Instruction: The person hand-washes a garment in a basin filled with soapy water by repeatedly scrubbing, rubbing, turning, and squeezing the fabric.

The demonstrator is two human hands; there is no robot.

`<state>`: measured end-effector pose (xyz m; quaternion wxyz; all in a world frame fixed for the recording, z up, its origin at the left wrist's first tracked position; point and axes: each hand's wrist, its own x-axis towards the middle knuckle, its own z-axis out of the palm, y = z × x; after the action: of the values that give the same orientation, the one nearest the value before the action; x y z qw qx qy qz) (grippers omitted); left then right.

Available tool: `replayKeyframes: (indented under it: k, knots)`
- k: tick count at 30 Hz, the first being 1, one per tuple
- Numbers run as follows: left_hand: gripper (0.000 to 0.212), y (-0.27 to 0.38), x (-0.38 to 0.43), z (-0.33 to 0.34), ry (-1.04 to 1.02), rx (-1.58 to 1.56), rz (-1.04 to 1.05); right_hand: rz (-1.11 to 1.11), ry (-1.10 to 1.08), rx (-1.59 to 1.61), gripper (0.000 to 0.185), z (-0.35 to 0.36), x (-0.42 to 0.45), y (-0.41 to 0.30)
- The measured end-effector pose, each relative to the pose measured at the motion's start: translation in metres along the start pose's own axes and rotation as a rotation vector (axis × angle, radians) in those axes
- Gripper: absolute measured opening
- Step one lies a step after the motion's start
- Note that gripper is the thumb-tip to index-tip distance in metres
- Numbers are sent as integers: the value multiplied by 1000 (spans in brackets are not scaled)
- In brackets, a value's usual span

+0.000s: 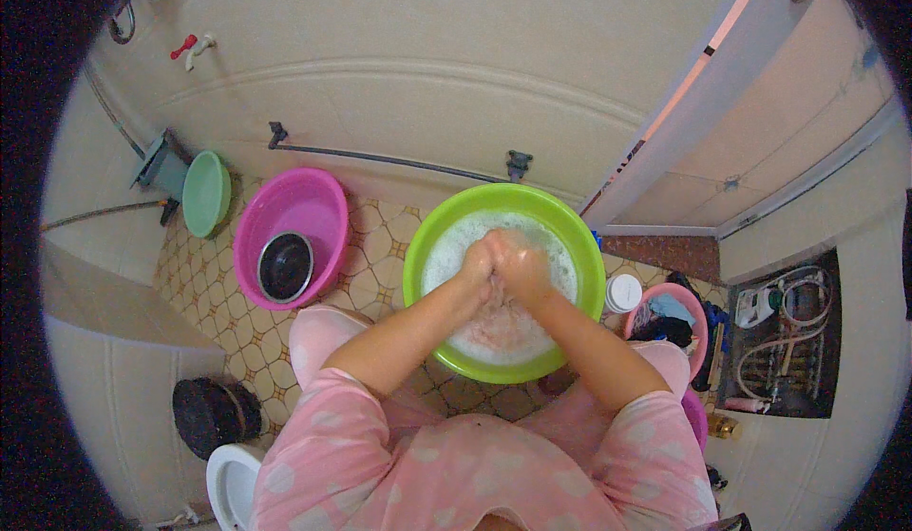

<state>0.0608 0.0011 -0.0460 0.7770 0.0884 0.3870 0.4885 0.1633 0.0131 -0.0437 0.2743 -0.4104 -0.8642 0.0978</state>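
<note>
In front of me, a lime-green plastic basin (pixel 593 246) holds soapy water (pixel 449 260) thick with white foam. My left hand (pixel 479 264) and my right hand (pixel 522 264) are pressed together over the middle of the basin, fingers curled in against each other. A wet, pale cloth (pixel 502 317) appears to lie in the suds just below them, its outline blurred by foam. Whether part of the cloth is between my palms cannot be made out.
At left on the tiled floor stand a pink basin (pixel 246 246) with a dark metal bowl (pixel 286 267) inside and a green basin (pixel 206 195). Close on the right are a white lidded tub (pixel 624 293) and a pink basket (pixel 702 317) of clothes. A pipe (pixel 385 161) runs along the wall.
</note>
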Motion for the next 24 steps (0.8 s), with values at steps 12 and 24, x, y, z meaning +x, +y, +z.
replayKeyframes:
  k: [12,24]
  knots:
    - [24,8,21,-26,323,644,473,330,87,133,27,-4,0,36]
    - [36,-32,75,-91,144,236,455,578,-216,309,33,24,-8,36]
